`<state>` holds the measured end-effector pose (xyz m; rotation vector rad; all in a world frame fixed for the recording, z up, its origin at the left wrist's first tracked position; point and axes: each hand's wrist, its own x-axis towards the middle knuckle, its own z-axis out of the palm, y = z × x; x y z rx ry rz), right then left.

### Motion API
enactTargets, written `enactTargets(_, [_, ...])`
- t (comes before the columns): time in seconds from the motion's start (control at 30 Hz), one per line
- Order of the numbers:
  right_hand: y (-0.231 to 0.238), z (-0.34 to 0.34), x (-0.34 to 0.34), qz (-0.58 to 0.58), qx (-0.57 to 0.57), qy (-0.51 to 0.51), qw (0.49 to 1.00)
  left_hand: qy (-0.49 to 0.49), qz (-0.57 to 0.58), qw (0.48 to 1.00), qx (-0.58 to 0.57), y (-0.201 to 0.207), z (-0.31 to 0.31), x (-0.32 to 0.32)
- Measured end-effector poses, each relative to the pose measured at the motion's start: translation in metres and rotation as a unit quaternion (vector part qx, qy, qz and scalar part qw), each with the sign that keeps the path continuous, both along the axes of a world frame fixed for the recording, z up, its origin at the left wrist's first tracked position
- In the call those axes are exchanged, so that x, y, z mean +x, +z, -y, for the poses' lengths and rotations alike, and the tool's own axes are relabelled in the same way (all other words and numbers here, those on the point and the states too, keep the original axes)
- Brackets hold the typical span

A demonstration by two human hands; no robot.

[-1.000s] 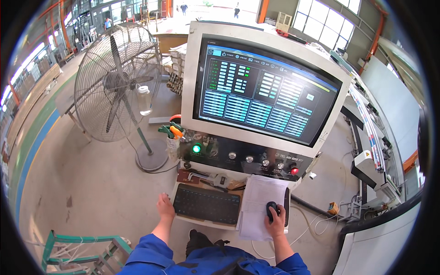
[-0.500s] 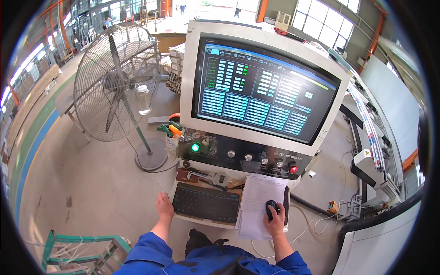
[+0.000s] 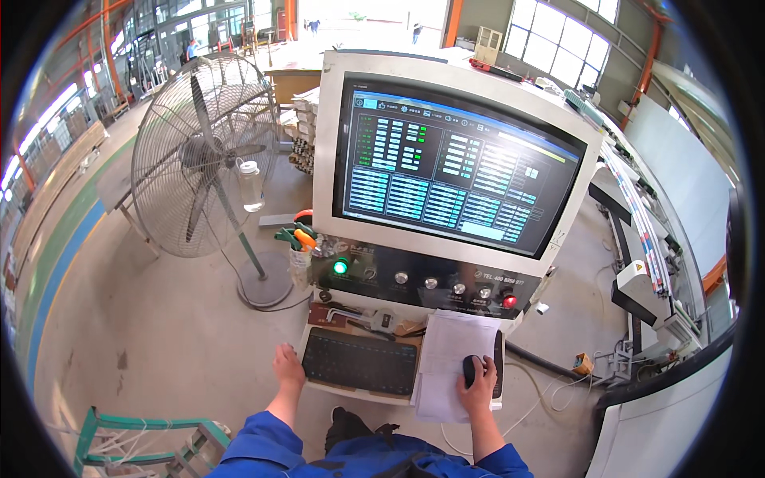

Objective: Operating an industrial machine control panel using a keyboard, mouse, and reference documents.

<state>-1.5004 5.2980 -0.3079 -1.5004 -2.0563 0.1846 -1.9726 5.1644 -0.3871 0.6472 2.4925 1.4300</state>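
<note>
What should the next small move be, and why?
Probably a small slide of the black mouse with the right hand: that hand covers it, the screen is lit, and the left hand is beside the keyboard, off its keys.

Part of a black mouse (image 3: 468,369) disappears beneath the right hand (image 3: 477,387); ahead of it, the monitor (image 3: 454,171) reads too small to decipher. Below and left of the left hand (image 3: 288,368), the lower edge crops a green frame (image 3: 151,424).
</note>
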Motion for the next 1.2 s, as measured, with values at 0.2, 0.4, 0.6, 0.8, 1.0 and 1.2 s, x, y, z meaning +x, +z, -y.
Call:
enactTargets(0.2, [0.000,0.001,0.002,-0.011,0.018,0.020,1.000,-0.007,-0.037,0.999,-0.033,-0.003,0.000,-0.001])
enactTargets(0.4, [0.002,0.002,-0.001,0.010,0.029,0.008,0.999,-0.001,-0.013,1.000,-0.012,0.006,0.001,0.003])
enactTargets(0.6, [-0.001,0.000,-0.001,0.004,0.030,0.009,0.999,0.003,-0.020,1.000,-0.023,0.008,0.001,0.003])
enactTargets(0.8, [-0.003,0.000,-0.001,-0.012,0.016,0.018,1.000,0.002,-0.018,1.000,-0.009,0.001,0.001,0.002])
enactTargets(1.0, [-0.001,0.000,-0.002,-0.011,0.018,0.018,1.000,0.003,-0.012,1.000,-0.023,0.006,0.000,0.002])
enactTargets(1.2, [-0.002,0.000,-0.001,-0.016,0.011,0.018,1.000,0.013,-0.008,1.000,-0.025,0.009,-0.001,0.004])
